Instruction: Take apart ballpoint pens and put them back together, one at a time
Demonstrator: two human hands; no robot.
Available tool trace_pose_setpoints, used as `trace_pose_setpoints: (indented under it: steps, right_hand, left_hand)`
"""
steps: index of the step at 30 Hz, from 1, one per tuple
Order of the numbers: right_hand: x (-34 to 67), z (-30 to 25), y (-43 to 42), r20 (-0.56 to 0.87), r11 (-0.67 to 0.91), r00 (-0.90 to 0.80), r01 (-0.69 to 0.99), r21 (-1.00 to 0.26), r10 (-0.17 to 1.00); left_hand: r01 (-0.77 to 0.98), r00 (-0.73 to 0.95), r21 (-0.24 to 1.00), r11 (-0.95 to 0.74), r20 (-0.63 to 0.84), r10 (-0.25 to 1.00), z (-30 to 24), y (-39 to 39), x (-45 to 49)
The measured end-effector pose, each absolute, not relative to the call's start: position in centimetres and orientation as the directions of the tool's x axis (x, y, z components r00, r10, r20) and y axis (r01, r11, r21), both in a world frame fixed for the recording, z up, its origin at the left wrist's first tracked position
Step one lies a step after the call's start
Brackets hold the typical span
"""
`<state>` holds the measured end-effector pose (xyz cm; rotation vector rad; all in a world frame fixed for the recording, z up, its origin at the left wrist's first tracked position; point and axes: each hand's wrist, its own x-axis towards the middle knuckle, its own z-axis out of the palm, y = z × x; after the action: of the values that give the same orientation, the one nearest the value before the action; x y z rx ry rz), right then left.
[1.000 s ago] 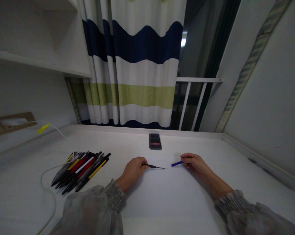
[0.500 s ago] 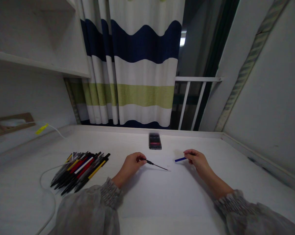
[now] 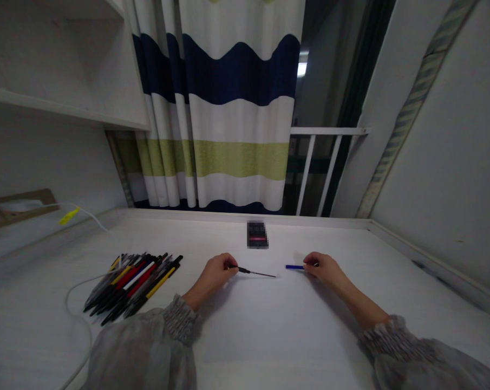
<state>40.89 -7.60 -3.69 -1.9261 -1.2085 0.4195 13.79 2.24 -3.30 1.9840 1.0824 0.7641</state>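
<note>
Your single camera, worn on your head, looks forward and down across the white desk (image 3: 394,281); your left hand (image 3: 215,274) and right hand (image 3: 326,269) fall below centre, fairly near; the wide view reaches the striped curtain (image 3: 240,124) beyond.

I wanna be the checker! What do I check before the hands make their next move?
1. Left hand has a grip on the black stick: ok, held at its thicker end, thin end out.
2. Right hand has a grip on the blue stick: ok, one end pokes out.
3. The two sticks are apart: ok, there is a gap between their ends.
4. The blue stick is hollow at its end: cannot tell, too small to see.
5. The pile of pens is away from the hands: ok, it lies off to the left.
6. The white cable is clear of the pens: not ok, it reaches the pile.
</note>
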Motion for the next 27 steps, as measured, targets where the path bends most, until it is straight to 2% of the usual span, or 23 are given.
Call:
trace_pose_setpoints:
  steps: [7,9,13,16,18,23,27]
  right_hand:
    - [40.6,-3.2,-8.2,0.118,-0.267,0.387,0.796,-0.543,0.915]
    - [40.1,-3.2,-8.3,0.154,-0.238,0.352,0.838,-0.491,0.923]
    - [38.1,-3.3,-8.5,0.324,0.028,0.095,0.933,-0.358,0.941]
    - [35.9,-3.8,-8.7,0.341,0.227,-0.11,0.918,-0.325,0.934]
    - [34.6,-4.0,-8.8,0.332,0.294,-0.192,0.911,-0.29,0.924]
    - [33.4,-3.5,-9.1,0.304,0.244,-0.17,0.944,-0.222,0.937]
    - [33.9,-3.0,-9.3,0.257,0.166,-0.106,0.96,-0.224,0.961]
  left_hand:
    - [0.331,0.463,0.886,-0.324,0.146,0.874,-3.6,2.0,14.0]
    - [0.295,0.464,0.909,-0.294,0.132,0.876,-3.7,2.1,14.1]
    - [0.229,0.475,0.936,-0.268,0.133,0.87,-3.6,2.1,14.2]
    - [0.222,0.489,0.934,-0.279,0.14,0.861,-3.4,1.8,14.3]
    - [0.221,0.503,0.93,-0.292,0.148,0.852,-3.3,1.5,14.3]
    - [0.26,0.525,0.905,-0.337,0.16,0.836,-3.2,1.2,14.6]
    - [0.35,0.446,0.849,-0.395,0.22,0.868,-3.0,1.1,14.5]
